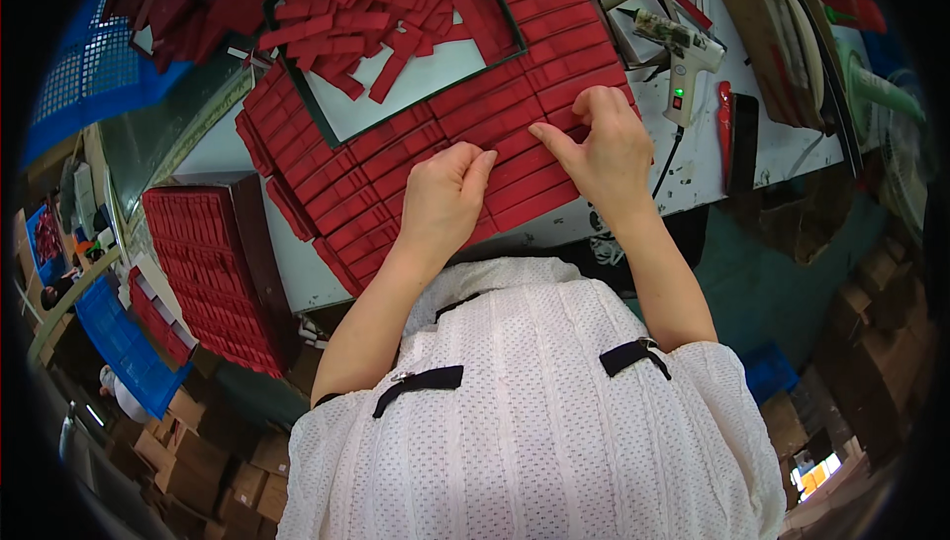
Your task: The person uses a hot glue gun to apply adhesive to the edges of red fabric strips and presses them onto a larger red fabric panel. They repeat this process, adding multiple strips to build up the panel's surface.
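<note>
Rows of red strips, banded across and set edge to edge, cover the work table in front of me. My left hand rests over the near rows, thumb and fingers pinched together. Whatever may be between those fingertips is too small to make out. To its right, my right hand is over the right-hand rows, thumb stretched out and apart from the bent fingers, with nothing visible between them. Beyond both hands, a dark-rimmed tray lies on the rows, holding loose short red pieces.
A glue gun with a green light lies at the right, beside a red-handled tool and a dark flat phone-like object. A cardboard box stands farther right. At left is a stacked red block; a blue crate is behind.
</note>
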A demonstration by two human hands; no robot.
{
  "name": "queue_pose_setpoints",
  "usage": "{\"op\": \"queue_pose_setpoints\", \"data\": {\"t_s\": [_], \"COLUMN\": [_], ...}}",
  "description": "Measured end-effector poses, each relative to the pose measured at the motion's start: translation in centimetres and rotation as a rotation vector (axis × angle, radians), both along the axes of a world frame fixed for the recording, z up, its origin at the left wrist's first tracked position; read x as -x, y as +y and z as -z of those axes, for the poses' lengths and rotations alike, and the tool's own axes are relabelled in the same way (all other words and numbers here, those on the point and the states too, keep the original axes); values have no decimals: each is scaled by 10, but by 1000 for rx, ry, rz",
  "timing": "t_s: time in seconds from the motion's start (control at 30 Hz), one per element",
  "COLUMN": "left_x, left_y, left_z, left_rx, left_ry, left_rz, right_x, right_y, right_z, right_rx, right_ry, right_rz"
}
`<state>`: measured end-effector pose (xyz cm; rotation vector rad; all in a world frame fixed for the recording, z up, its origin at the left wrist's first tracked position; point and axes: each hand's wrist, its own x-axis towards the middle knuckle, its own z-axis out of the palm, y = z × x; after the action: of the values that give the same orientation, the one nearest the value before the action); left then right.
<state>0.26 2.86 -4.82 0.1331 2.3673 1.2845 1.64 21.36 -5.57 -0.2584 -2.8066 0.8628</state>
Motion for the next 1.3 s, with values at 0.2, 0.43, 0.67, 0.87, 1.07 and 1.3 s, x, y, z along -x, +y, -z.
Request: {"op": "queue_pose_setpoints", "data": {"t_s": [0.2, 0.43, 0.67, 0.87, 1.07, 1.3], "left_x": [-8, -5, -5, 2, 1, -3], "left_y": [-3, 2, 0, -5, -5, -39], "left_z": [-3, 0, -3, 7, 6, 4], "left_rx": [64, 226, 478, 528, 481, 22], "left_ry": [296, 255, 549, 779, 717, 751], "left_rz": [39, 21, 227, 635, 625, 180], "right_x": [2, 2, 5, 56, 116, 118], "right_y": [0, 1, 1, -26, -68, -73], "right_z": [-3, -3, -6, -22, -6, -10], "right_rx": [17, 14, 25, 231, 62, 15], "right_ry": [-45, -64, -57, 163, 144, 129], "right_rz": [8, 1, -54, -278, -503, -531]}}
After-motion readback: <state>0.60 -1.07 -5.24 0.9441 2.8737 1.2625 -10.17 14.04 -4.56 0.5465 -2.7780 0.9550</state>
